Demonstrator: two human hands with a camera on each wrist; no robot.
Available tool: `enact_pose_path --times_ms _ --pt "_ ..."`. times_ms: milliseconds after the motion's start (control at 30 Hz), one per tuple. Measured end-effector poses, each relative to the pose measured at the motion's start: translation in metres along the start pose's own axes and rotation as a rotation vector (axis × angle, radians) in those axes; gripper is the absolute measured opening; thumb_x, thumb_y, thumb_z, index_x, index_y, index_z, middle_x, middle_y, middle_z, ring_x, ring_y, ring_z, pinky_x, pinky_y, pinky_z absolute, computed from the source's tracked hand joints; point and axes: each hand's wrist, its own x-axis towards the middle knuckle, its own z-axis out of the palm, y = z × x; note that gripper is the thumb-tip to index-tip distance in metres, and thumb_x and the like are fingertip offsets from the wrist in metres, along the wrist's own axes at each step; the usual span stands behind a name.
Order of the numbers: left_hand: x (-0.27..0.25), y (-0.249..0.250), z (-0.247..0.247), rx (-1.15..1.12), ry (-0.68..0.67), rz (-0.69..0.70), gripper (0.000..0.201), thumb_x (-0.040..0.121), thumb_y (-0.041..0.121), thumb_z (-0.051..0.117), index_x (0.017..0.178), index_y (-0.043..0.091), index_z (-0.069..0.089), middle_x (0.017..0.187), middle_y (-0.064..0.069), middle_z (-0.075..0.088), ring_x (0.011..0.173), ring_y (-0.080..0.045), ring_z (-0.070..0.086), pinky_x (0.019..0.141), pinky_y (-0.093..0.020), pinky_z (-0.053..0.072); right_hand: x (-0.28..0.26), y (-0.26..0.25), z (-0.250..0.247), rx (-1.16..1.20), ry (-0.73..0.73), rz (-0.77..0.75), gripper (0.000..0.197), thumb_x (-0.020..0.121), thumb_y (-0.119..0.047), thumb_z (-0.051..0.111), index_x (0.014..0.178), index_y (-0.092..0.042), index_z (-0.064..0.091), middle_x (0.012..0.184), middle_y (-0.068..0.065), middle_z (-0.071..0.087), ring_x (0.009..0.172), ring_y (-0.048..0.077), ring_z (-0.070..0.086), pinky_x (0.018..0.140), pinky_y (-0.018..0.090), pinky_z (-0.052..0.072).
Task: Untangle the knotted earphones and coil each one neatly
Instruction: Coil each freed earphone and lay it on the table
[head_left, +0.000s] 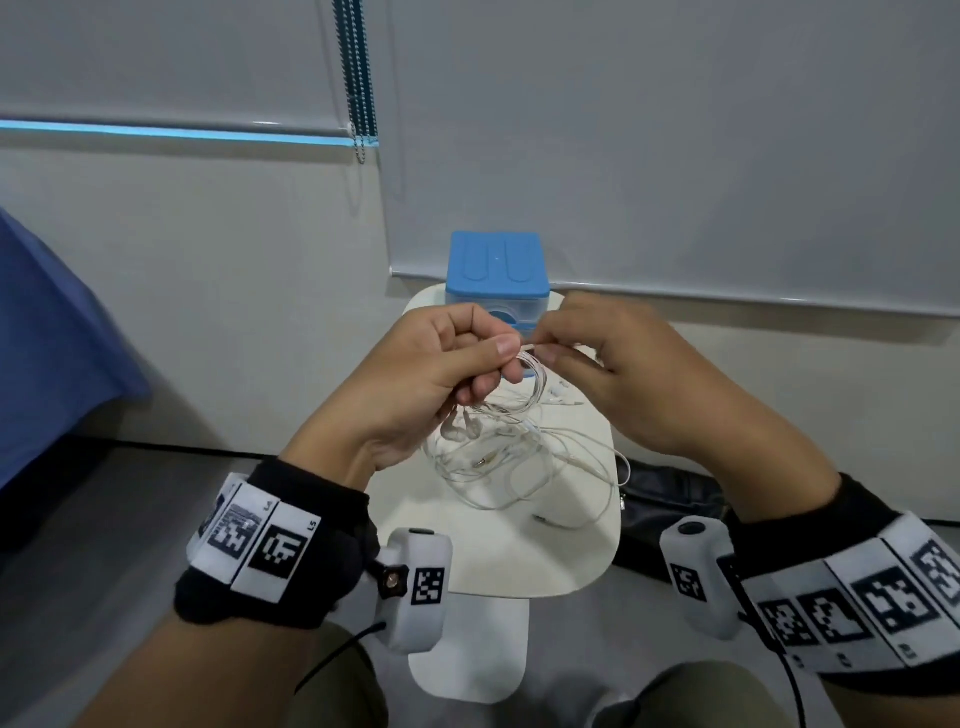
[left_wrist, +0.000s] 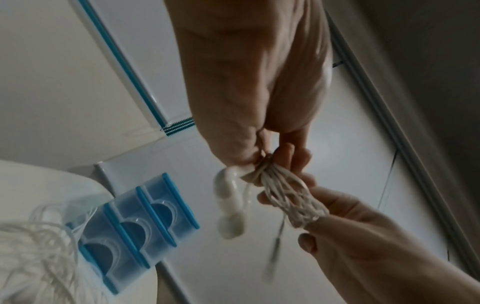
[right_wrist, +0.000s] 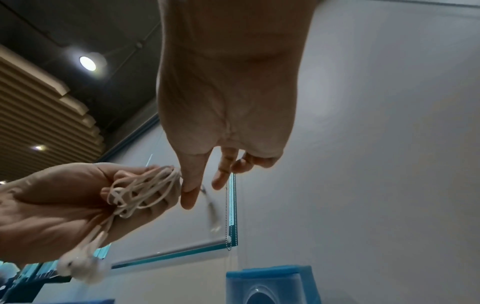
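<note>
At frame centre, left hand (head_left: 441, 358) grips the coiled earphone (head_left: 527, 382); right hand (head_left: 597, 358) pinches its tail, best wrapped snugly.

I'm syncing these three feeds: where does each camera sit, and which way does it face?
Head: on the head, facing down at both hands, the left hand and right hand, above the white table.
Left wrist: under the left palm, facing along the fingers at the coiled earphone.
Right wrist: under the right palm, facing up at wall and ceiling.
Shared: the blue drawer box.
</note>
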Motion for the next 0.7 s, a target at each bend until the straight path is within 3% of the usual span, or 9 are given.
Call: enact_pose_path --times_ms 67,133,167,267,367,467,533,700 --pt "-0.002 -0.004 0.004 -0.061 -0.002 -0.001 0.007 0.096 0.012 0.069 0.09 0.01 0.066 0.075 -0.006 0.068 0.054 -0.008 0.044 0.049 -0.021 0.028 0.0 0.001 0.003 -0.118 0.064 -0.032 0.014 0.099 -0.032 0.063 0.1 -0.031 0.077 0.1 -0.01 0.055 0.092 0.019 0.044 0.083 0.035 0.036" --pt "-0.004 -0.007 0.011 -0.142 0.021 0.004 0.006 0.098 0.007 0.063 0.092 0.007 0.064 0.072 -0.005 0.066 0.053 -0.006 0.044 0.049 -0.015 0.033 0.0 0.0 0.005 -0.044 0.103 -0.044 0.012 0.096 -0.023 0.07 0.101 -0.028 0.08 0.099 -0.007 0.056 0.086 0.017 0.047 0.079 0.024 0.037" --pt "-0.005 -0.008 0.015 -0.173 0.034 0.009 0.006 0.098 0.006 0.061 0.092 0.006 0.063 0.071 -0.004 0.065 0.052 -0.005 0.044 0.048 -0.014 0.034 0.001 -0.001 0.006 0.034 0.105 -0.029 0.012 0.094 -0.018 0.073 0.098 -0.025 0.082 0.094 -0.004 0.059 0.081 0.015 0.052 0.074 0.022 0.039" --pt "-0.007 -0.011 0.022 -0.206 0.08 0.055 0.01 0.098 0.007 0.062 0.089 0.01 0.062 0.069 -0.003 0.064 0.052 -0.006 0.043 0.05 -0.014 0.034 -0.001 -0.01 0.007 0.364 0.085 0.112 0.007 0.09 -0.015 0.078 0.093 -0.019 0.083 0.084 0.006 0.072 0.078 0.018 0.065 0.072 0.037 0.05" --pt "-0.007 -0.013 0.024 -0.185 0.152 0.131 0.013 0.1 0.005 0.06 0.088 0.009 0.06 0.068 -0.005 0.062 0.054 -0.01 0.041 0.052 -0.015 0.036 -0.004 -0.021 0.01 0.743 0.124 0.262 0.012 0.085 -0.004 0.08 0.097 -0.004 0.078 0.088 0.019 0.076 0.076 0.018 0.069 0.07 0.032 0.056" --pt "-0.009 -0.015 0.025 -0.104 0.217 0.211 0.016 0.102 0.003 0.058 0.087 0.008 0.058 0.065 -0.005 0.064 0.056 -0.011 0.053 0.055 -0.016 0.042 -0.004 -0.03 0.012 1.027 0.155 0.371 0.022 0.087 0.013 0.065 0.103 -0.002 0.066 0.077 0.017 0.073 0.068 0.022 0.069 0.064 0.029 0.055" --pt "-0.013 -0.015 0.024 -0.046 0.231 0.252 0.014 0.103 0.003 0.057 0.089 0.006 0.057 0.067 -0.004 0.066 0.058 -0.01 0.06 0.058 -0.017 0.046 -0.005 -0.034 0.014 1.14 0.157 0.417 0.028 0.089 0.012 0.06 0.109 -0.008 0.059 0.075 0.013 0.071 0.067 0.023 0.067 0.065 0.028 0.051" --pt "-0.022 -0.015 0.015 0.045 0.239 0.281 0.01 0.102 0.005 0.06 0.092 0.006 0.06 0.074 0.0 0.068 0.066 -0.013 0.064 0.063 -0.024 0.051 -0.01 -0.044 0.027 1.039 0.084 0.395 0.038 0.089 0.003 0.071 0.112 -0.02 0.052 0.072 0.002 0.063 0.07 0.015 0.058 0.065 0.03 0.033"
